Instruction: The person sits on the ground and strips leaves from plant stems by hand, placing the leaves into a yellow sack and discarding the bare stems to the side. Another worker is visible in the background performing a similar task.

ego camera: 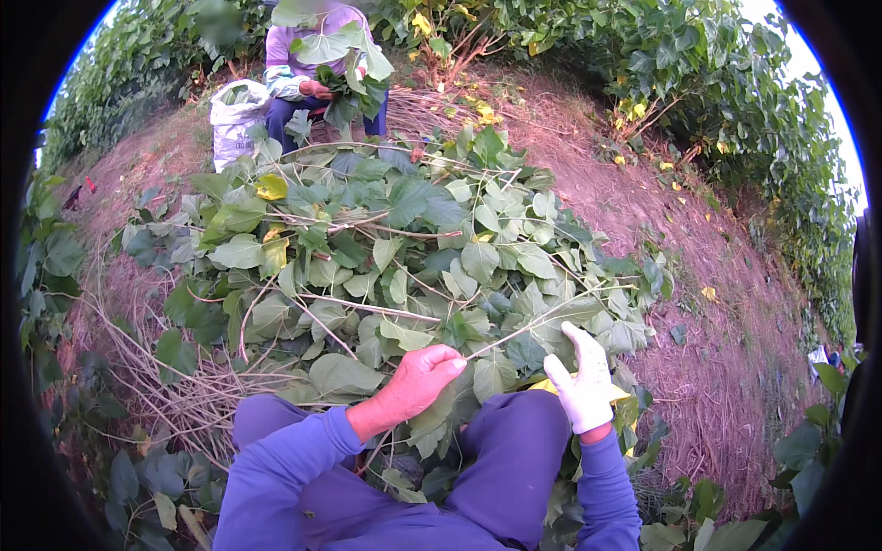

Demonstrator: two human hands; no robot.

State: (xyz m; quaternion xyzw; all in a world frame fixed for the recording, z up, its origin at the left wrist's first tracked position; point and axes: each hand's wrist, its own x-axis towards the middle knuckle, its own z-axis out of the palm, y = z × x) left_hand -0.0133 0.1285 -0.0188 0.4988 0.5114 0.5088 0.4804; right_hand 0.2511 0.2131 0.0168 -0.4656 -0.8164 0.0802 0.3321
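Note:
My bare left hand [428, 380] grips the near end of a thin cut branch [527, 326], which slants up to the right over a large heap of leafy cuttings [475, 262]. Below the branch's far half is my right hand [584, 379], in a white glove, thumb and fingers apart. It holds nothing that I can see, and a bit of yellow material [617, 394] shows behind it. Big green leaves lie between my knees and under my left hand.
Bare stripped sticks [186, 406] lie at the left. Across the heap a seated person [313, 76] holds a bunch of leaves [351, 96] beside a white woven sack [234, 127]. Leafy bushes [689, 62] border the dry ground [723, 372].

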